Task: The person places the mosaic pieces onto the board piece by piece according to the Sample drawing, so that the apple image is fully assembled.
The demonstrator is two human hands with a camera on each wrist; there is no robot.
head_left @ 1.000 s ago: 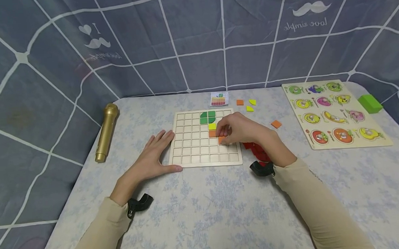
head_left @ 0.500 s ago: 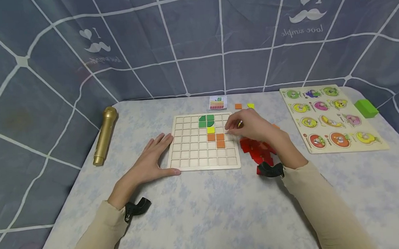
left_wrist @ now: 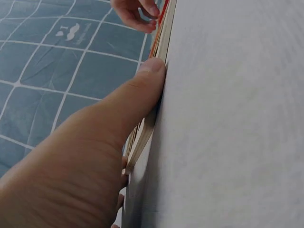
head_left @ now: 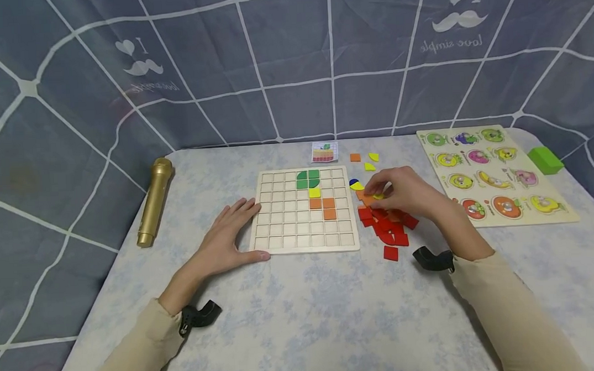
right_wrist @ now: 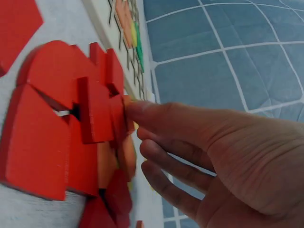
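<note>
A pale wooden grid board (head_left: 279, 230) lies on the table. In its cells sit green pieces (head_left: 308, 179), a yellow tile (head_left: 314, 193) and several orange tiles (head_left: 330, 213). My left hand (head_left: 222, 236) rests at the board's left side, fingers spread and thumb along the near corner; the left wrist view shows that thumb (left_wrist: 137, 95) against the board's edge. To the right of the board, my right hand (head_left: 407, 192) reaches over a heap of red tiles (head_left: 391, 234), thumb and fingers around an orange tile (head_left: 369, 200). In the right wrist view, the thumb (right_wrist: 156, 114) reaches the heap's edge; the index fingertip is hidden.
A small pattern card (head_left: 324, 151) lies behind the board, with an orange tile (head_left: 355, 157) and yellow pieces (head_left: 370, 167) beside it. A gold cylinder (head_left: 155, 203) is at left. At right are a fruit puzzle board (head_left: 490, 163) and a green block (head_left: 546, 161).
My right hand has let go of an orange tile on the board and moved right to the heap, uncovering a blue-and-yellow piece. My left hand stays at the board.
</note>
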